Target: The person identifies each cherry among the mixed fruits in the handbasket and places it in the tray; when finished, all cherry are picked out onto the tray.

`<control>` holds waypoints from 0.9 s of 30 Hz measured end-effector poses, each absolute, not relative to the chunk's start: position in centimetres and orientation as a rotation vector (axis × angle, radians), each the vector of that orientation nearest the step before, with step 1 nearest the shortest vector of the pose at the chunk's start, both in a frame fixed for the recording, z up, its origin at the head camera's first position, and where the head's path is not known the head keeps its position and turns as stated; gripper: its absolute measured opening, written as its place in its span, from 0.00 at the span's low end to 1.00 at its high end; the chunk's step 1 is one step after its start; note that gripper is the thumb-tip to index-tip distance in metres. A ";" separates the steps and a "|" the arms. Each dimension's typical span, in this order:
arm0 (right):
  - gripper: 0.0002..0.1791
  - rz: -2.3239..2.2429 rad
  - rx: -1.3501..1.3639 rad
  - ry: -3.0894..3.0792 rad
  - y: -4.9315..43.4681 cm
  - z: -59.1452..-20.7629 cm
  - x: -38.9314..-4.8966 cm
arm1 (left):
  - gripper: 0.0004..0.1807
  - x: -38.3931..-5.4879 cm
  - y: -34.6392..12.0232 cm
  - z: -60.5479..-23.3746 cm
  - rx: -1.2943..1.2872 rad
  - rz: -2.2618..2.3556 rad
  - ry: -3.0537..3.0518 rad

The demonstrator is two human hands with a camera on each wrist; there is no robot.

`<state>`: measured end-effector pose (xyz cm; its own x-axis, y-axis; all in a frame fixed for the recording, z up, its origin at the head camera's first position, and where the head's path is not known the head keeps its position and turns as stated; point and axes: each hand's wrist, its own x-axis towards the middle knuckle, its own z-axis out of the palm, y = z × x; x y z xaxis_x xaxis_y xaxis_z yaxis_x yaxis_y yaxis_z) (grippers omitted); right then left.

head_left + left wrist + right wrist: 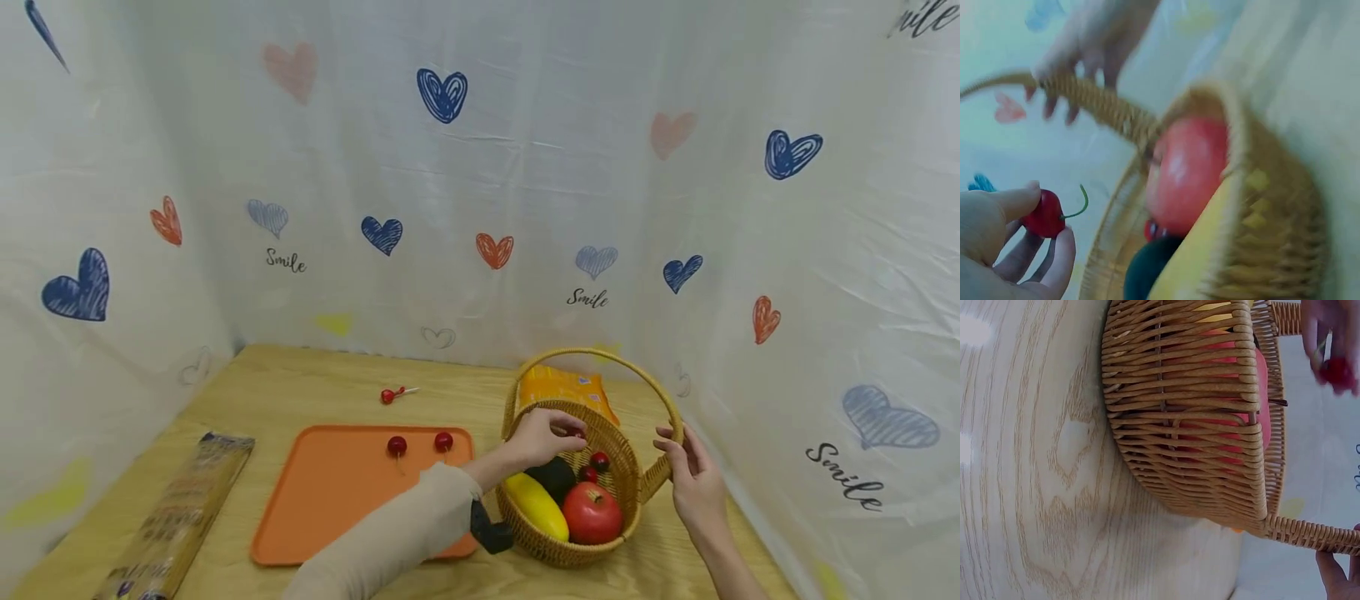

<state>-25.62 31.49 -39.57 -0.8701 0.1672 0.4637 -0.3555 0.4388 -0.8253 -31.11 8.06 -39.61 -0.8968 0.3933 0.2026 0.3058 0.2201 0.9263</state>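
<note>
My left hand (pixel 542 437) is over the wicker basket (pixel 551 554), pinching a red cherry (pixel 1044 214) with a green stem between thumb and fingers. On the right side, my right hand (pixel 697 483) grips the basket's arched handle (pixel 615 360), its fingers curled round it. Inside the basket lie a red apple (pixel 592 514), a long yellow fruit (pixel 536 507), a dark green rounded one (pixel 553 478) and two cherries (pixel 599 461). The basket's mouth leans toward me in the head view.
Left of the basket lies an orange tray (pixel 337 492), bearing two cherries (pixel 397 447) near its far edge. A red lollipop (pixel 387 396) lies behind it. A long brown packet (pixel 176 517) is at far left; an orange packet (pixel 558 385) sits behind the basket. Curtains enclose the table (pixel 300 375).
</note>
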 end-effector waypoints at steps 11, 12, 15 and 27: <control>0.27 1.374 0.097 -2.285 31.5 -39.3 -25.3 | 0.12 -28.3 2.0 -41.0 0.608 1.932 2.220; 0.27 1.376 0.099 -2.280 31.5 -39.3 -25.4 | 0.13 -28.5 1.3 -40.9 0.595 1.932 2.238; 0.26 1.360 0.096 -2.280 31.5 -39.3 -25.3 | 0.15 -29.1 -1.1 -40.9 0.569 1.932 2.279; 0.27 1.351 0.103 -2.282 31.7 -39.3 -25.5 | 0.16 -30.0 -11.0 -42.8 0.232 2.053 2.452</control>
